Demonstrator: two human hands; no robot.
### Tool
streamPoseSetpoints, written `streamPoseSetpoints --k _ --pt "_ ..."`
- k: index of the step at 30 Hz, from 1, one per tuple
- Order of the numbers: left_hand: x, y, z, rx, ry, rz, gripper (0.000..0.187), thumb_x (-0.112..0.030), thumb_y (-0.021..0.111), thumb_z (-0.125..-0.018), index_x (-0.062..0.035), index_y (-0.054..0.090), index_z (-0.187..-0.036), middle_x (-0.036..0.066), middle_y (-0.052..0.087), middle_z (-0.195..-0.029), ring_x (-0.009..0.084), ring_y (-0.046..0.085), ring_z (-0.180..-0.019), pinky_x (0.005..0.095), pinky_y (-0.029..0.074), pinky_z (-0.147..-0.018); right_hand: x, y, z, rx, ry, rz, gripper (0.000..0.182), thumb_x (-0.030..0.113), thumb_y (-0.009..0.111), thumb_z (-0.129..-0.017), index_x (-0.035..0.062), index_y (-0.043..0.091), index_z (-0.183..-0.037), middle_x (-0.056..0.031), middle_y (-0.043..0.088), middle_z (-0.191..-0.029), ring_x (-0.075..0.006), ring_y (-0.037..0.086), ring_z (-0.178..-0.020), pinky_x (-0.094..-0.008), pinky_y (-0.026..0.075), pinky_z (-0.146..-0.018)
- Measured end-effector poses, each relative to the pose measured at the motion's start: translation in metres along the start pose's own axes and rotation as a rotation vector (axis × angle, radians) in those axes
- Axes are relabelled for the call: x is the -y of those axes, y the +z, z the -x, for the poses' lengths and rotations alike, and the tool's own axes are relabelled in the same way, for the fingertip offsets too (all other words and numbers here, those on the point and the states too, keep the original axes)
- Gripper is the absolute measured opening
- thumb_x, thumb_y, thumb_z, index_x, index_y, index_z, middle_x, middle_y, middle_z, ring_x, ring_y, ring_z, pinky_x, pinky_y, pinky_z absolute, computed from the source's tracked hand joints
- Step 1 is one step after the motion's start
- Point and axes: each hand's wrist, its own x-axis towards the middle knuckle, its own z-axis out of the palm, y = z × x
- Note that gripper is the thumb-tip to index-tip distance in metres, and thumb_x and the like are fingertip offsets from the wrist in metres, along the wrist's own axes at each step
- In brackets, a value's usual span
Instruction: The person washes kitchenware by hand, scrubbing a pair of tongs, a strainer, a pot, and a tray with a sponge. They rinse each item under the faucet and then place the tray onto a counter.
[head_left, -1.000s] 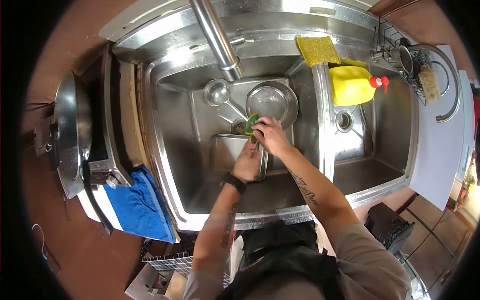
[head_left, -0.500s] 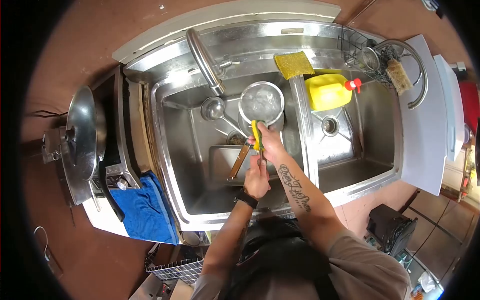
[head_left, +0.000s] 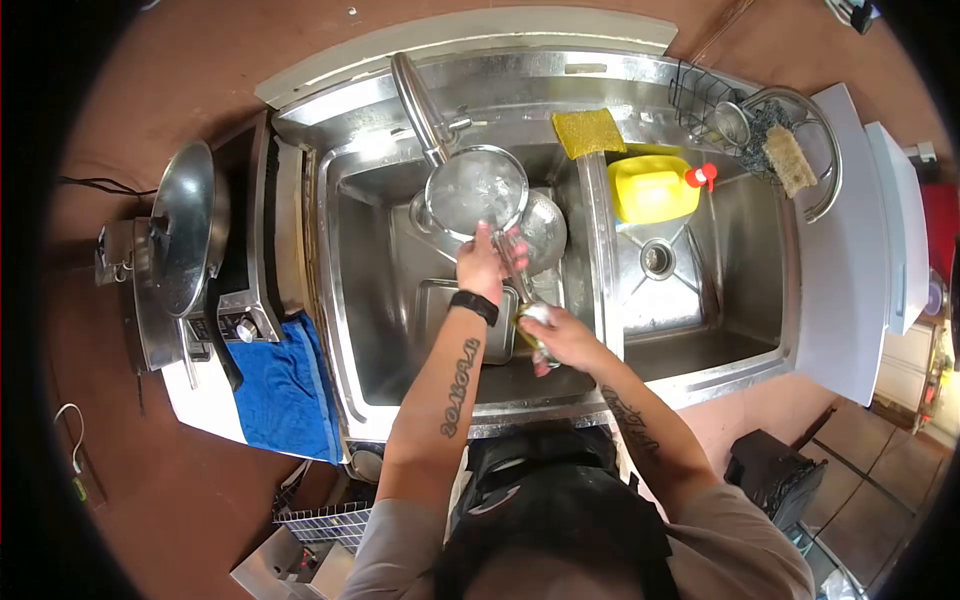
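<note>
A round fine-mesh strainer (head_left: 470,190) is held over the left sink basin, just below the faucet. My left hand (head_left: 484,264) is closed on it where the handle meets the rim. My right hand (head_left: 562,338) wraps a soapy yellow-green sponge (head_left: 530,318) around the lower end of the handle. Beneath the strainer a round metal item (head_left: 545,235) and part of a ladle (head_left: 425,215) show. A shallow rectangular metal tray (head_left: 433,305) lies on the basin floor, partly covered by my left arm.
The faucet (head_left: 420,110) reaches over the left basin. A gold scrubbing pad (head_left: 588,133) rests on the divider. In the right basin stands a yellow bottle (head_left: 652,190) with a red cap. A wire rack (head_left: 705,100), a lidded pan (head_left: 185,230) and a blue towel (head_left: 290,395) flank the sink.
My left hand has shifted from the handle's end up to the rim. My right hand has slid the sponge down to the handle's end. The strainer has moved left, towards the faucet.
</note>
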Motion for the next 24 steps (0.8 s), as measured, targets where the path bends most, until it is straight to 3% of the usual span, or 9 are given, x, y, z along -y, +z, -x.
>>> streamPoseSetpoints --k 3,5,9,11,15,19,21,23,24 --pt "-0.005 0.023 0.023 -0.163 0.119 -0.065 0.033 -0.036 0.048 -0.1 -0.0034 0.051 -0.098 0.007 0.063 -0.08 0.0153 0.055 -0.053 0.0286 0.045 -0.042 0.022 -0.027 0.001 -0.119 -0.023 0.3 0.036 0.034 0.057 -0.096 0.0007 0.054 -0.111 -0.0166 0.065 -0.078 -0.0233 0.068 -0.061 -0.0348 0.054 -0.05" --pt "0.002 0.014 0.021 -0.186 0.159 -0.228 0.029 -0.036 0.048 -0.101 -0.0078 0.051 -0.094 0.001 0.056 -0.071 0.0098 0.05 -0.049 0.0253 0.038 -0.039 0.028 -0.032 -0.008 -0.694 -0.441 0.337 0.039 0.033 0.057 -0.095 0.0013 0.052 -0.117 -0.018 0.066 -0.08 -0.0314 0.069 -0.069 -0.0401 0.054 -0.059" --pt "0.025 0.047 0.065 -0.003 0.084 -0.364 0.025 -0.03 0.045 -0.102 -0.0103 0.048 -0.088 -0.005 0.043 -0.062 0.0049 0.038 -0.046 0.0234 0.03 -0.037 0.095 -0.026 -0.029 -0.698 -0.748 0.985 0.049 0.029 0.056 -0.092 0.0128 0.039 -0.136 -0.0226 0.056 -0.117 -0.0407 0.059 -0.102 -0.0479 0.047 -0.084" --pt "0.017 0.054 0.088 0.018 -0.024 -0.356 0.023 -0.027 0.045 -0.102 -0.01 0.047 -0.087 -0.006 0.04 -0.06 0.0052 0.037 -0.044 0.0243 0.031 -0.036 0.104 -0.046 -0.055 -0.95 -0.972 1.171 0.048 0.028 0.06 -0.089 0.0144 0.044 -0.132 -0.0221 0.05 -0.122 -0.0378 0.056 -0.105 -0.0507 0.042 -0.088" --pt "0.015 0.045 0.084 0.048 0.026 -0.409 0.028 -0.025 0.047 -0.101 -0.0044 0.051 -0.083 -0.001 0.049 -0.06 0.0085 0.042 -0.045 0.0268 0.034 -0.038 0.085 -0.06 -0.049 -0.683 -0.872 1.23 0.042 0.026 0.064 -0.085 0.0105 0.055 -0.124 -0.0142 0.056 -0.114 -0.0326 0.057 -0.104 -0.0435 0.042 -0.088" --pt "0.024 0.008 0.064 0.054 0.337 -0.701 0.032 -0.02 0.048 -0.098 0.0026 0.052 -0.075 0.013 0.052 -0.06 0.0244 0.05 -0.051 0.0387 0.041 -0.052 0.061 -0.063 -0.027 -0.389 -0.921 1.054 0.033 0.012 0.068 -0.08 0.0069 0.056 -0.11 -0.0133 0.057 -0.108 -0.0345 0.057 -0.104 -0.0456 0.047 -0.086" --pt "0.032 0.003 0.066 0.044 0.34 -0.832 0.033 -0.021 0.049 -0.097 0.0038 0.052 -0.076 0.019 0.054 -0.063 0.031 0.054 -0.056 0.0428 0.042 -0.055 0.064 -0.071 -0.036 -0.506 -0.878 1.056 0.031 0.008 0.067 -0.079 0.0043 0.055 -0.107 -0.0168 0.058 -0.102 -0.0373 0.057 -0.1 -0.0465 0.048 -0.084" --pt "0.05 0.007 0.059 0.042 0.308 -0.881 0.032 -0.021 0.049 -0.095 0.0051 0.053 -0.078 0.023 0.057 -0.067 0.035 0.058 -0.062 0.0457 0.043 -0.06 0.09 -0.056 -0.043 -0.955 -0.868 0.52 0.03 0.008 0.067 -0.08 0.0025 0.054 -0.107 -0.0204 0.058 -0.098 -0.039 0.058 -0.093 -0.0461 0.048 -0.081" --pt "0.059 0.009 0.055 0.042 0.292 -0.906 0.031 -0.021 0.049 -0.095 0.0057 0.054 -0.08 0.025 0.059 -0.069 0.037 0.06 -0.065 0.0471 0.044 -0.062 0.089 -0.043 -0.051 -0.915 -0.785 0.346 0.025 0.009 0.066 -0.081 0.0008 0.055 -0.102 -0.0212 0.059 -0.094 -0.0404 0.06 -0.087 -0.0457 0.048 -0.079"
